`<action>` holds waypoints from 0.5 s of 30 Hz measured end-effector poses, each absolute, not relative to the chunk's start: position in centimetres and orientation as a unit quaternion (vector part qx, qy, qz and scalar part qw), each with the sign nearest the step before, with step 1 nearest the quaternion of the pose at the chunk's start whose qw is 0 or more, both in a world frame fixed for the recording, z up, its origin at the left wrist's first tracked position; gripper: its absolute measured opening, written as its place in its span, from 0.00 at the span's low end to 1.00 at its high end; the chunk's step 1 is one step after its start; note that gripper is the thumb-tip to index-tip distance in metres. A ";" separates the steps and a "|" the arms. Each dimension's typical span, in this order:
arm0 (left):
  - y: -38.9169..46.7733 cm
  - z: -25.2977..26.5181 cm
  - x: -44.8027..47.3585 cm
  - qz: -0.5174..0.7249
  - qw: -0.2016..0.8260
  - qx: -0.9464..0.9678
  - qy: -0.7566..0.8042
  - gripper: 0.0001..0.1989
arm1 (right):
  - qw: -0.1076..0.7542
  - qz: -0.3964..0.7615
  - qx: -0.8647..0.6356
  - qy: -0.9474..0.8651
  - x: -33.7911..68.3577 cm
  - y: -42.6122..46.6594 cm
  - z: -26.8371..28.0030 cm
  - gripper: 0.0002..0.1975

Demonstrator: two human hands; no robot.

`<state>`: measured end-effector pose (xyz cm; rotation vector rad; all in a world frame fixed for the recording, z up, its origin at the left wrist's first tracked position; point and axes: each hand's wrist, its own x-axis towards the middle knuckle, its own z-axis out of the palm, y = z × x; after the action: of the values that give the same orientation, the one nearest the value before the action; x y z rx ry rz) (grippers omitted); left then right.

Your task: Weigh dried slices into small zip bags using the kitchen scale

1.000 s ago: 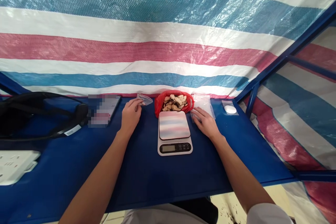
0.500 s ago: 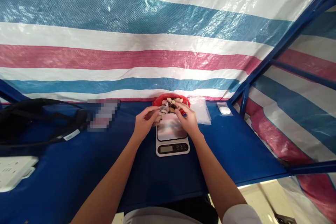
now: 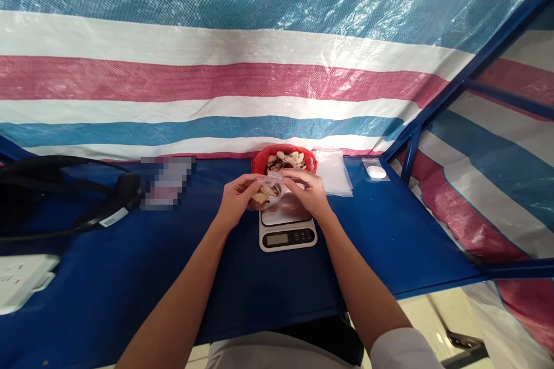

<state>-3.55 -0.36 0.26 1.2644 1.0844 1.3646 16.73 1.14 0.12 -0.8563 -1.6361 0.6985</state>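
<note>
Between my hands is a clear plastic bag [image 3: 269, 191] with pale and brown dried slices in it, perhaps mushrooms. My left hand [image 3: 237, 196] is closed on its left edge, and my right hand [image 3: 306, 187] pinches its upper right edge. The bag hangs over the left part of a white kitchen scale [image 3: 289, 239] with a shiny metal plate. The scale's display looks blank. Just behind, a red basket [image 3: 259, 158] holds more of the same slices [image 3: 288, 160]; my right fingers are close to its front rim.
Flat clear plastic bags [image 3: 335, 173] lie right of the basket. Farther right is a white rounded object [image 3: 375, 172] on a small clear bag. A black strapped headset [image 3: 108, 202] and a white power strip [image 3: 26, 279] are on the left. A striped sheet [image 3: 216, 81] hangs behind the blue table [image 3: 173, 265].
My right hand has come from the basket to the bag's edge. The bag has moved right, over the scale plate. The view has shifted slightly.
</note>
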 end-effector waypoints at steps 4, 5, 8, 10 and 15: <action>-0.3 0.0 -3.8 0.549 0.480 0.508 0.459 0.22 | 0.560 0.288 -0.373 -0.681 16.7 1.1 -0.2 0.08; -0.2 0.0 -4.0 0.549 0.470 0.511 0.465 0.21 | 0.560 0.293 -0.381 -0.675 16.7 1.2 -0.3 0.08; 0.1 0.0 -4.7 0.556 0.399 0.544 0.486 0.20 | 0.555 0.311 -0.410 -0.654 16.7 1.3 -0.5 0.09; 0.2 0.4 -5.1 0.567 0.311 0.579 0.498 0.17 | 0.551 0.318 -0.420 -0.647 16.6 1.5 -0.5 0.10; 0.1 2.8 -4.4 0.533 0.116 0.661 0.515 0.13 | 0.513 0.279 -0.430 -0.689 16.4 2.2 0.7 0.08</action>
<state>-4.43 0.09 2.82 1.9352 1.5097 1.5617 16.36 2.16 0.66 -1.0331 -1.6558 0.6698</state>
